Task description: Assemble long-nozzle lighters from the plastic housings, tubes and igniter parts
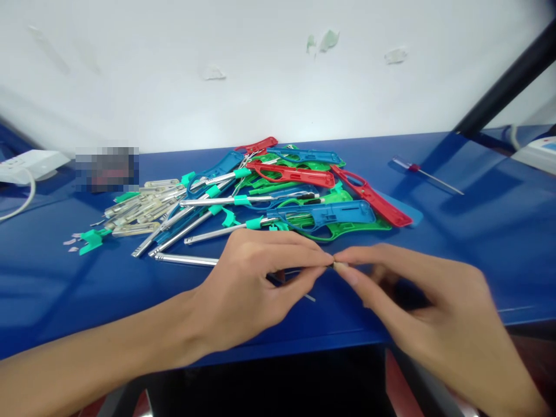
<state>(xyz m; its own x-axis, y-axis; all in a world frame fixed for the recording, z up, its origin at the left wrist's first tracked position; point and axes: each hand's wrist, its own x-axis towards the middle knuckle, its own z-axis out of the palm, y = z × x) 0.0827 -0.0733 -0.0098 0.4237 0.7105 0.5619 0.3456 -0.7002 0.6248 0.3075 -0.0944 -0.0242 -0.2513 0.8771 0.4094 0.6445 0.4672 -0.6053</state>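
Thumb and index finger of my left hand (260, 278) are pinched together, and their tips meet those of my right hand (417, 289). Between the fingertips is something small and dark that I cannot make out. A thin light strand shows below the left fingers. Partly hidden behind my left hand, a silver rod (186, 259) lies on the blue table (108, 301). Just beyond the hands is a pile of plastic handle shells, among them a blue shell (324, 214), a red shell (295, 174) and a green shell (356, 230).
Silver rods with green tape (241, 200) lie left of the shells, beside several clear plastic pieces (139, 211). A screwdriver (428, 175) rests at the back right. A white power strip (32, 164) with a cable stands at the far left, before the white wall (260, 104).
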